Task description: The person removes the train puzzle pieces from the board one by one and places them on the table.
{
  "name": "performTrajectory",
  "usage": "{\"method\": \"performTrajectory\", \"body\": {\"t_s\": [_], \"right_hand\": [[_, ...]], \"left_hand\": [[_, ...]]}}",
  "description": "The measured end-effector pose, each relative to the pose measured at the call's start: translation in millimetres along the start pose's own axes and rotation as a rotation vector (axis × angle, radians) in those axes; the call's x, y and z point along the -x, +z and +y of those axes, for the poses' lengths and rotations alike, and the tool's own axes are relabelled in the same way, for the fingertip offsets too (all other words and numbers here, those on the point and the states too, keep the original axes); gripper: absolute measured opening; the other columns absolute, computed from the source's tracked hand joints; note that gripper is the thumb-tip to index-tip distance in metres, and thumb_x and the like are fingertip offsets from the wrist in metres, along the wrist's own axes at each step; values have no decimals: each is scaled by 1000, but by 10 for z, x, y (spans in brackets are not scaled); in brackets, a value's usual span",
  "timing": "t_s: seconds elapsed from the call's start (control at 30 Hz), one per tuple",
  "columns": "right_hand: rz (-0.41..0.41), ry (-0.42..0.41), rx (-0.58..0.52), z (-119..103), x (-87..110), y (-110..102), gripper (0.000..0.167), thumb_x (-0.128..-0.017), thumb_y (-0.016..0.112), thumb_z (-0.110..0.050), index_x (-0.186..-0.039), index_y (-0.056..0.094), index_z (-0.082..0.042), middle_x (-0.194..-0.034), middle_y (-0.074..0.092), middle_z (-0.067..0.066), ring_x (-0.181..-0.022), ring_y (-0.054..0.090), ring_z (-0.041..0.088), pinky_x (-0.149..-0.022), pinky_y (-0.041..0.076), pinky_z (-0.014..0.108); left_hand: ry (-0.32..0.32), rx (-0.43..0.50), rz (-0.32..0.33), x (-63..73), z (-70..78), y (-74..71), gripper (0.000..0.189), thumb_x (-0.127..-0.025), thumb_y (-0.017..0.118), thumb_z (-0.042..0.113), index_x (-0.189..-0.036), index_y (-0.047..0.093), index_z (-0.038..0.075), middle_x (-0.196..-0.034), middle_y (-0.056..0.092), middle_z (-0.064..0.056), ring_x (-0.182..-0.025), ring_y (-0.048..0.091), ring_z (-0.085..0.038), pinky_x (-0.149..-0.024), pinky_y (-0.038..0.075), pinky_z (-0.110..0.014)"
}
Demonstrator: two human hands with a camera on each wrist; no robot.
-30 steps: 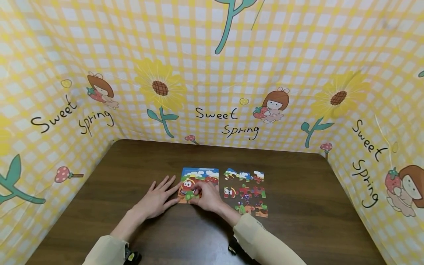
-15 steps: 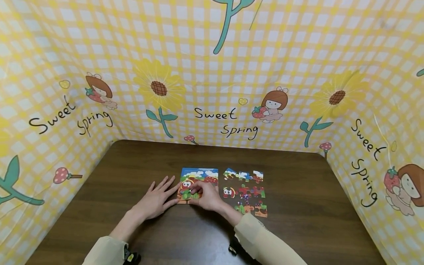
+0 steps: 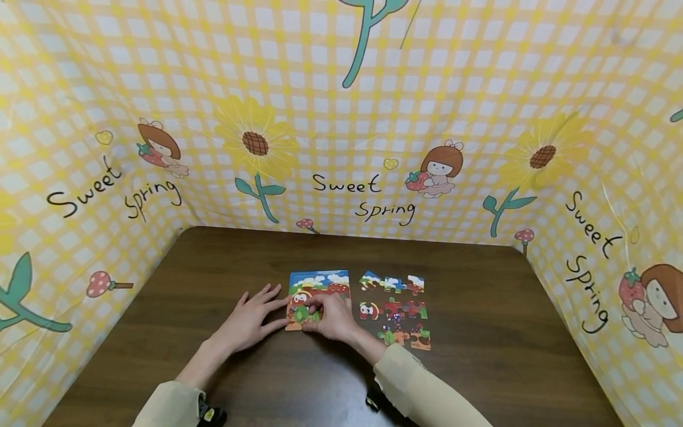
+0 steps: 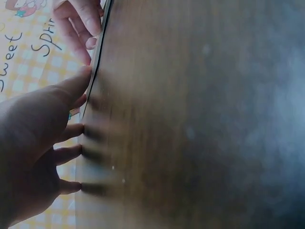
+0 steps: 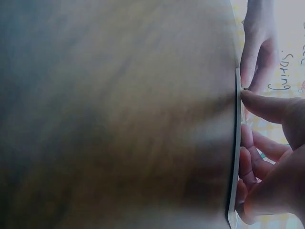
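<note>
A colourful jigsaw board (image 3: pixel 320 279), showing clouds and a red cartoon figure, lies flat in the middle of the table. My left hand (image 3: pixel 248 320) rests on the table with fingers spread, its fingertips against the board's left edge. Over the board's lower half, my right hand (image 3: pixel 333 314) has its fingers curled. Its thumb and index finger sit on either side of a jigsaw piece (image 3: pixel 305 317) near the lower left corner. In the right wrist view the thumb and curled fingers of the right hand (image 5: pixel 271 157) touch the board (image 5: pixel 234 162), seen edge-on.
Several loose jigsaw pieces (image 3: pixel 395 308) lie in rough rows right of the board. The dark wooden table (image 3: pixel 256 385) is enclosed at the back and sides by a yellow checked cloth (image 3: pixel 341 136).
The board has shifted slightly left and towards me, turning a little. My right hand stays over its lower part, with small finger movements. My left hand has barely moved.
</note>
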State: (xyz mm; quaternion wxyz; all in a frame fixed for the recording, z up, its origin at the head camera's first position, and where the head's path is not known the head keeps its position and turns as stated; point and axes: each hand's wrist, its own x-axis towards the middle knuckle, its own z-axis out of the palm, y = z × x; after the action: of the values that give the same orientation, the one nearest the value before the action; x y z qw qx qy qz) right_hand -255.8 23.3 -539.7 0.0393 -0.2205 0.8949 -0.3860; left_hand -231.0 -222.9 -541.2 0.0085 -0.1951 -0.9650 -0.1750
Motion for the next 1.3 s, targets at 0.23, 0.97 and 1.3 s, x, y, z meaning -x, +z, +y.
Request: {"method": "performTrajectory", "body": {"t_s": [0.23, 0.97, 1.3], "right_hand": [[19, 5, -10, 40, -18, 32, 43, -83, 98, -18, -121, 82, -9, -96, 81, -1, -90, 64, 13, -97, 33, 42], [25, -17, -35, 91, -38, 62, 32, -86, 97, -20, -114, 83, -14, -92, 81, -2, -81, 64, 9, -91, 29, 36], [13, -27, -153, 130, -44, 45, 32, -86, 94, -11, -116, 81, -11, -99, 84, 2, -85, 71, 17, -98, 28, 39]], "left_hand": [[5, 12, 41, -23, -1, 4, 49, -103, 75, 47, -145, 75, 21, -166, 55, -21, -160, 44, -48, -121, 29, -86], [26, 328, 122, -78, 52, 88, 30, -90, 90, 22, -115, 76, 12, -158, 56, -32, -151, 49, -56, -111, 7, -100], [14, 314, 116, -79, 57, 111, 30, -92, 90, 23, -117, 75, 16, -159, 60, -26, -155, 48, -52, -115, 7, -97]]}}
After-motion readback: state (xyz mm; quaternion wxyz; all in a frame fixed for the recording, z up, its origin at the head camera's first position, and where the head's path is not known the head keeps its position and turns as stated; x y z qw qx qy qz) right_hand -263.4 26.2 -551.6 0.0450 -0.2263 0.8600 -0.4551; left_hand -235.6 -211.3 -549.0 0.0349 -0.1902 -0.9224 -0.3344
